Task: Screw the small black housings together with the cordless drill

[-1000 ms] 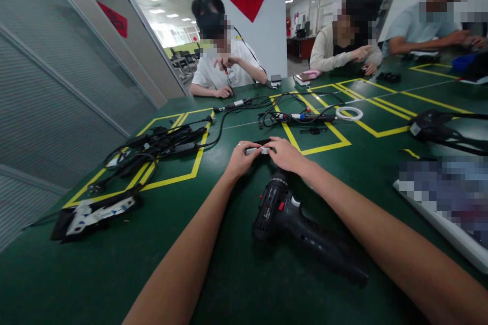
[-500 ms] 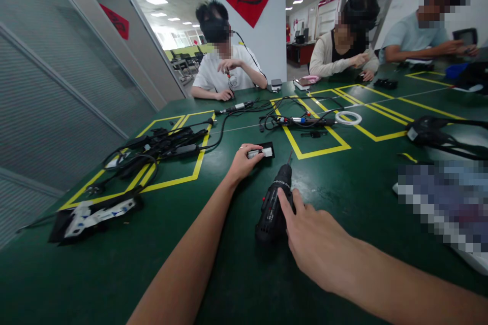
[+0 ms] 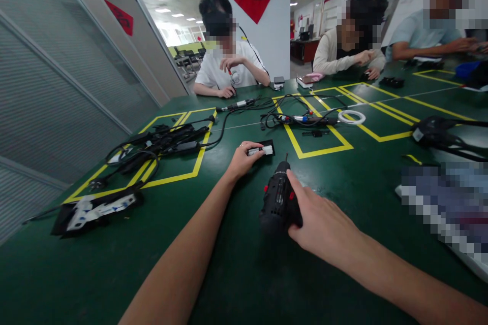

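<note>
Head view: right hand point(image 3: 324, 223) is wrapping its fingers around the ribbed black plastic cordless drill point(image 3: 277, 202) lying near-centre on the green worktop point(image 3: 76, 269), while left hand point(image 3: 241, 160), farther off, is pinching a small white-and-black rectangular block point(image 3: 261, 150).

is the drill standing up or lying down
Lying down: the drill rests on its side on the table, bit pointing away, with the right hand gripping it.

Workers sit at a green counter point(image 3: 114, 264) marked with yellow tape, strewn with cables point(image 3: 163, 144), in an open-plan electronics workshop.
</note>
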Motion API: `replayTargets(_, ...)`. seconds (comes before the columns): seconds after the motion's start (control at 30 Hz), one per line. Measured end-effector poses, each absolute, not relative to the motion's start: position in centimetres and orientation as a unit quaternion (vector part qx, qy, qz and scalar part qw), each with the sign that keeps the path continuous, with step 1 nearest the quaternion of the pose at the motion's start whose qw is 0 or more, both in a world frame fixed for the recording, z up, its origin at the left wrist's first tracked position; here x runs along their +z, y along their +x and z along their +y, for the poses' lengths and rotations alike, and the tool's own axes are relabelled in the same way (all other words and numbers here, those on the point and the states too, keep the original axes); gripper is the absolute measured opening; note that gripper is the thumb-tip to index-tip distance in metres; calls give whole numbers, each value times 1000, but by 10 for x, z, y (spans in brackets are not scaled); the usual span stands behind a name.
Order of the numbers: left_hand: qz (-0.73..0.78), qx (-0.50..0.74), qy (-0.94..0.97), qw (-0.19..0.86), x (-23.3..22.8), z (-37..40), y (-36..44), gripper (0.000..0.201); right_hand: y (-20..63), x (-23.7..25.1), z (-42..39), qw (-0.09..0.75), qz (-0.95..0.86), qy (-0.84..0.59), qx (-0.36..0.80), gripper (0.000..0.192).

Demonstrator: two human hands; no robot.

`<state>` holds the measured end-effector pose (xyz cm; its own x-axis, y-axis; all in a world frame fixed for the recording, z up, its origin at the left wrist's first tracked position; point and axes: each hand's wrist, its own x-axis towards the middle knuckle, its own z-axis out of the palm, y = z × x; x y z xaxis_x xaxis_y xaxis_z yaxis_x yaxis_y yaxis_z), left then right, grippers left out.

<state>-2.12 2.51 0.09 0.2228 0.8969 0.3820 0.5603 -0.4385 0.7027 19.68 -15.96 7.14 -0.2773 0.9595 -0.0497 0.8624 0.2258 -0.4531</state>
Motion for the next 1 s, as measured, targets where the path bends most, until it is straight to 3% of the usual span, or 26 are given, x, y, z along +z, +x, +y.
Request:
replayTargets(0.17,479,389,752,231,2,26,-24,30,216,92,-147,348,-678,-535,364,81)
replayTargets(0.3,476,391,750,243,2,25,-25,28,223,101,-144,376,-606,-490,502,27)
replayTargets(0.37,471,395,749,249,2,25,-25,28,223,101,-144,366,-588,-484,534,17)
replayTargets(0.57,462,401,750,254,4,25,-25,27,216,93,-148,333,-591,-496,542,9)
replayTargets(1.0,468,401,745,255,7,23,-23,25,218,94,-149,353,-634,-490,483,11)
